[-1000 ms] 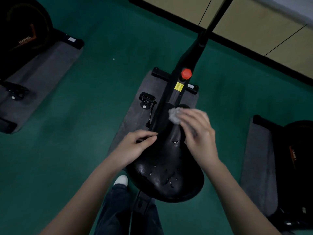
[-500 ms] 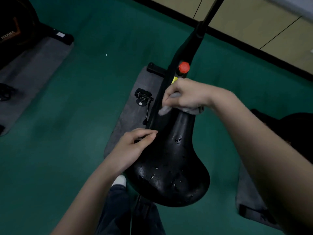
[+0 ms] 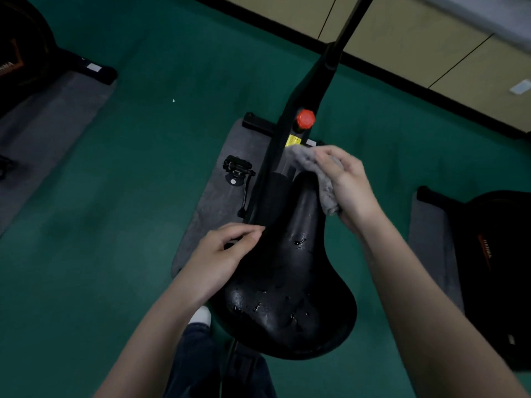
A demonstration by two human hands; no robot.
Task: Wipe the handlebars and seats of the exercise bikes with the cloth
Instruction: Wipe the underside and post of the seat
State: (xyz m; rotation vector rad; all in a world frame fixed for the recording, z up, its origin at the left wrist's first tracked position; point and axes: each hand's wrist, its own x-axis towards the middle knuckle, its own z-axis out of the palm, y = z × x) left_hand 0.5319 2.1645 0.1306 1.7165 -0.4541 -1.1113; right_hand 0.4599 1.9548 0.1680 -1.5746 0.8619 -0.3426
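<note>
The black seat [image 3: 287,282] sits mid-view with its nose toward 12 o'clock and wet spots glistening on its broad rear. At 1 o'clock from the seat's middle, the right hand [image 3: 355,188] clutches the grey cloth [image 3: 326,196] in curled fingers against the right side of the nose. At 9 o'clock, the left hand [image 3: 221,259] curls its fingers round the seat's left edge. A red knob [image 3: 305,119] stands at 12 o'clock, beyond the nose.

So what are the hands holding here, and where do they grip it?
The right hand grips the grey cloth, bunched against the narrow front of the seat. The left hand holds the seat by its left edge.
</note>
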